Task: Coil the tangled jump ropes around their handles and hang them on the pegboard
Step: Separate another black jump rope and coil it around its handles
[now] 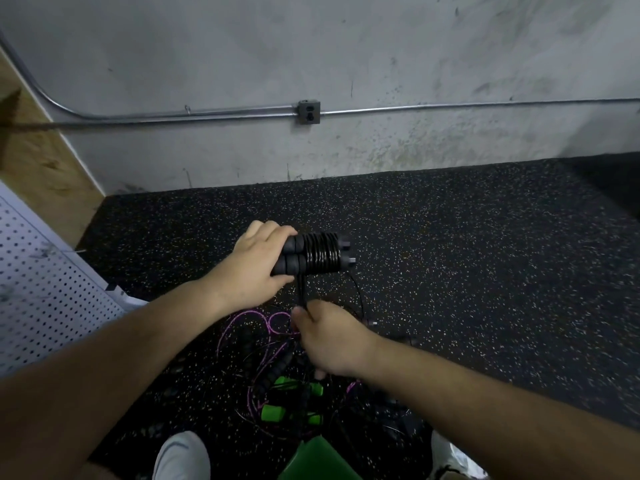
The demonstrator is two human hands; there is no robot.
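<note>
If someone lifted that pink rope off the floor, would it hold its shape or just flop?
Probably flop: the pink rope lies in thin, loose loops on the floor. It looks light, being so thin. It may drag others along, since it tangles across the green handles.

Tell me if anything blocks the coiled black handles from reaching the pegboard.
Nothing visible does: only bare floor lies between the black handles, held by the left hand, and the pegboard. The loose rope runs down into the right hand.
</note>
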